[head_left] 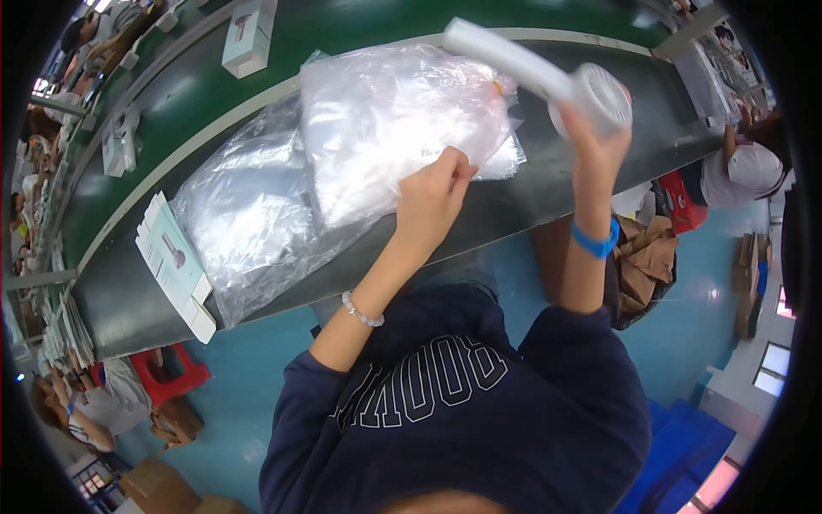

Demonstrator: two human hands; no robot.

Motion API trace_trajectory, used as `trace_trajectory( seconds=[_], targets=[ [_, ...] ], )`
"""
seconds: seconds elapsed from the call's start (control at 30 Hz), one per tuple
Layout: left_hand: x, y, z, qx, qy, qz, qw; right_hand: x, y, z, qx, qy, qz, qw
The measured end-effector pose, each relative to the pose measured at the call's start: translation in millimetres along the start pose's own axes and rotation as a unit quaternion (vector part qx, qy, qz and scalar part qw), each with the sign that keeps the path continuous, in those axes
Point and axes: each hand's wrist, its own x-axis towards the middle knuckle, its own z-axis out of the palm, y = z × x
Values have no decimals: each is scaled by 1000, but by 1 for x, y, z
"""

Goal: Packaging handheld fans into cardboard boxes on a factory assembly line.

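My right hand is closed around the round head of a white hair dryer, lifted above the worktable. Its long handle points up and to the left, slightly blurred by motion. My left hand is closed in a pinch at the front of a pile of clear plastic bags. Whether a bag edge is between those fingers, I cannot make out. To the left lies a second heap of clear bags, partly under the first. Flat printed cartons lie beside it at the table's left front.
Beyond the dark worktable runs a green conveyor belt carrying a white printed box. Below right is a bin with brown paper. A red stool stands at left. Other people sit along the line on both sides.
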Motion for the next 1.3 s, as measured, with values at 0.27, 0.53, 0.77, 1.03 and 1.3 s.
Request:
trace_trajectory(
  seconds=[0.27, 0.53, 0.77, 1.03, 1.3],
  targets=[
    [5, 0, 18, -24, 7, 87, 996, -97, 3, -59, 82, -18, 110, 990],
    [-16, -1, 31, 16, -25, 59, 998, -118, 4, -80, 78, -33, 169, 982],
    [-24, 0, 25, 240, -17, 153, 958, -125, 17, -88, -70, 11, 144, 987],
    [-34, 9, 51, 178, 28, 299, 937, -129, 20, -80, -298, 101, 25, 949],
    [-24, 46, 21, -42, -210, 182, 960, -130, 26, -33, -214, 57, -13, 975]
  ],
)
